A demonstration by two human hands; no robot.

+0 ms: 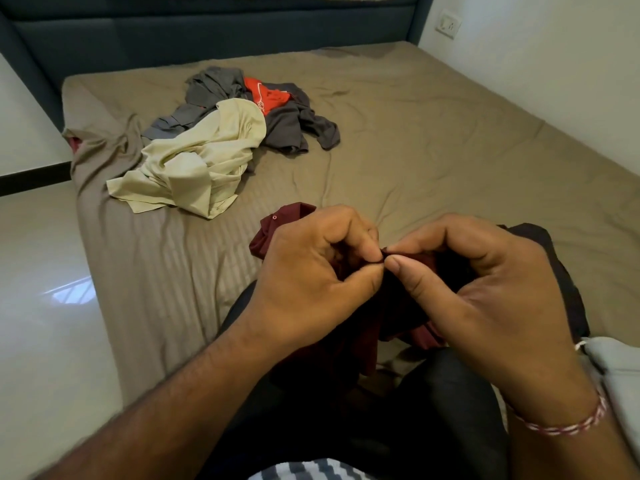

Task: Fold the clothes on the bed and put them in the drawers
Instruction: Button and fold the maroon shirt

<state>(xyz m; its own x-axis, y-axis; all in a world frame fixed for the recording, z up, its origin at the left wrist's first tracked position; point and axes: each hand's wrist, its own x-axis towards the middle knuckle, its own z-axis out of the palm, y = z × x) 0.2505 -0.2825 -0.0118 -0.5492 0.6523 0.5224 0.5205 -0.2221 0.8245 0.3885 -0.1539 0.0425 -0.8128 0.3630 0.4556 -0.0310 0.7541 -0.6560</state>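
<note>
- bed sheet (415, 133): taupe/khaki, faint tone-on-tone stripes
- headboard (207, 32): dark blue-grey
- maroon garment (277, 230): deep maroon, one small pale button visible near its far edge
- cream shirt (194, 161): pale cream-yellow, plain
- grey clothes (291, 126): slate/charcoal grey, plain
- red garment (266, 95): bright orange-red, white line print
- black garment (554, 258): black, plain
- wrist thread (568, 424) on right wrist: red and white, twisted
- cloth at bottom edge (311, 471): grey and white zigzag
- light fabric (616, 375) at right edge: pale grey
- floor (45, 289): glossy off-white tile
- wall (554, 64): white, white switch plate (449, 23)
</note>
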